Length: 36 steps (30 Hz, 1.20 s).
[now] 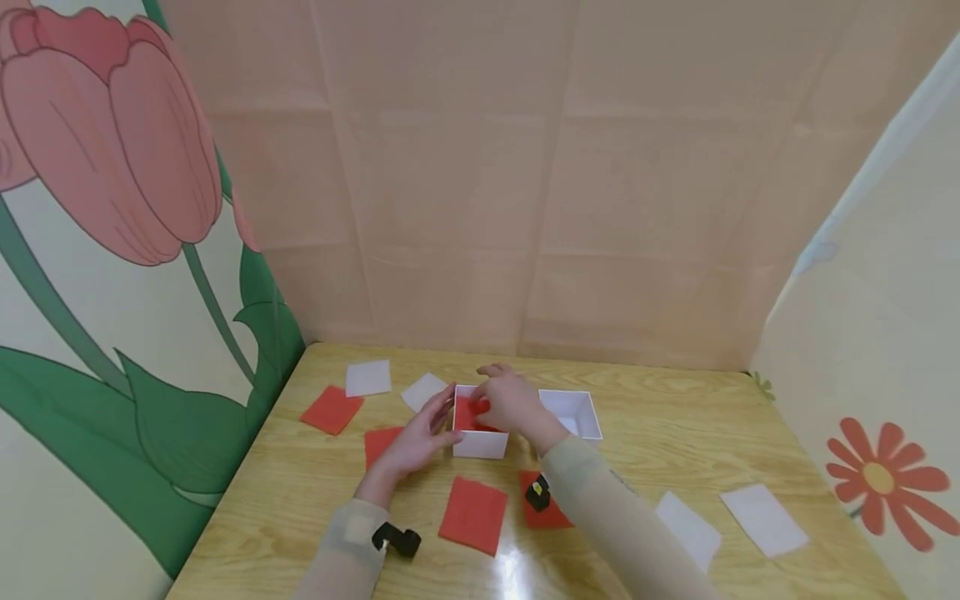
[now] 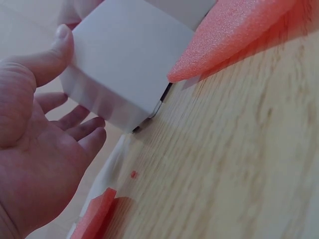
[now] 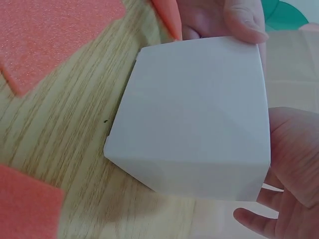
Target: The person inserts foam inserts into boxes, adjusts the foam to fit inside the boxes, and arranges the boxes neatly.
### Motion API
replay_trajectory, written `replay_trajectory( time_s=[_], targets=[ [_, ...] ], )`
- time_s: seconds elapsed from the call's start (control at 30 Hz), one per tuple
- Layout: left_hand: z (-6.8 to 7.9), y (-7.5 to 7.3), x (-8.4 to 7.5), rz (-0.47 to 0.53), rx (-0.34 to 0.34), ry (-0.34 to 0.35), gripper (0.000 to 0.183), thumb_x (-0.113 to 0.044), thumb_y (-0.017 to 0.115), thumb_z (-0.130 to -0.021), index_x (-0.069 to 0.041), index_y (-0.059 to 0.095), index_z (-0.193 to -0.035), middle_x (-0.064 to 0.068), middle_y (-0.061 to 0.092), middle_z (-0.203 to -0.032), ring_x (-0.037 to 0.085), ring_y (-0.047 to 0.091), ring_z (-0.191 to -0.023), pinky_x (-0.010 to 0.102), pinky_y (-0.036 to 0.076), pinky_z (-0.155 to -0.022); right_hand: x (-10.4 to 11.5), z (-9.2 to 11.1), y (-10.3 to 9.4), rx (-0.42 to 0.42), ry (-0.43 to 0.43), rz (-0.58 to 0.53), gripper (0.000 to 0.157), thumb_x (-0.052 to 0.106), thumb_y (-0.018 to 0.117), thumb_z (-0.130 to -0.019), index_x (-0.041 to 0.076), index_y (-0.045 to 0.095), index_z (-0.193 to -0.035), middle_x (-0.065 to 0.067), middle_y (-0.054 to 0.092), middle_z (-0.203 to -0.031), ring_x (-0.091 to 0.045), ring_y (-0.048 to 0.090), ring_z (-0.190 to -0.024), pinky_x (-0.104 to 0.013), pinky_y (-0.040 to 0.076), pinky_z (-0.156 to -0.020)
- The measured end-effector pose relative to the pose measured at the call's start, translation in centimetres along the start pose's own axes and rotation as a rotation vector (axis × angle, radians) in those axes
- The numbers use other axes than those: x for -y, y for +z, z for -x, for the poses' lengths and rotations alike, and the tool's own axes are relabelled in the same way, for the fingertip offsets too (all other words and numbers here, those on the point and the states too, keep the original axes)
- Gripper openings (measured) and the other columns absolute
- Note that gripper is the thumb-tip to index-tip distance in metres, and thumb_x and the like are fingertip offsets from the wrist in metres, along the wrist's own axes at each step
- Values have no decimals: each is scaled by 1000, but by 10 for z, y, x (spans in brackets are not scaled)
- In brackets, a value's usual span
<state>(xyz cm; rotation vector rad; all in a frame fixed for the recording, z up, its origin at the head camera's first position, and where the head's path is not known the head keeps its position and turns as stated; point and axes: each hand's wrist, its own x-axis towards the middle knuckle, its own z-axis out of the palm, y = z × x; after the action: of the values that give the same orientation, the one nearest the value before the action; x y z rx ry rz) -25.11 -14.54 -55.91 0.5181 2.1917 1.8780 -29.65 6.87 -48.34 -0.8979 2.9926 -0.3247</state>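
Note:
A white open-topped box (image 1: 480, 444) stands mid-table with a red foam sheet (image 1: 463, 412) inside it. My left hand (image 1: 417, 439) holds the box at its left side, thumb on the near left corner and fingers along the side wall. In the left wrist view that hand (image 2: 45, 129) wraps loosely about the box corner. My right hand (image 1: 513, 406) reaches over the right rim from above and pinches the red foam sheet; its other fingers stick out beyond the far side. From the right wrist, the box wall (image 3: 194, 104) hides the pinching fingertips.
A second white box (image 1: 572, 408) stands just right. Red foam sheets (image 1: 473, 514) lie in front and to the left, one red sheet (image 1: 546, 504) partly behind the right forearm. White foam sheets lie at back left (image 1: 368, 378) and front right (image 1: 764, 520). Fabric walls border the table.

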Motion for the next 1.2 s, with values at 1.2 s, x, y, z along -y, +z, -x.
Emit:
replay_trajectory(
  time_s=[1.2],
  targets=[
    [2,-1,0,-11,-3,10,89,-17,78,-100,-26,26,-172,4,23,-177,32,24,-161,47,25,-127,-38,90,-28,-254,-118,-333,47,24,91,-89,17,77,-133,-4,62,-148,-30,55,-136,-57,52,-107]
  ],
)
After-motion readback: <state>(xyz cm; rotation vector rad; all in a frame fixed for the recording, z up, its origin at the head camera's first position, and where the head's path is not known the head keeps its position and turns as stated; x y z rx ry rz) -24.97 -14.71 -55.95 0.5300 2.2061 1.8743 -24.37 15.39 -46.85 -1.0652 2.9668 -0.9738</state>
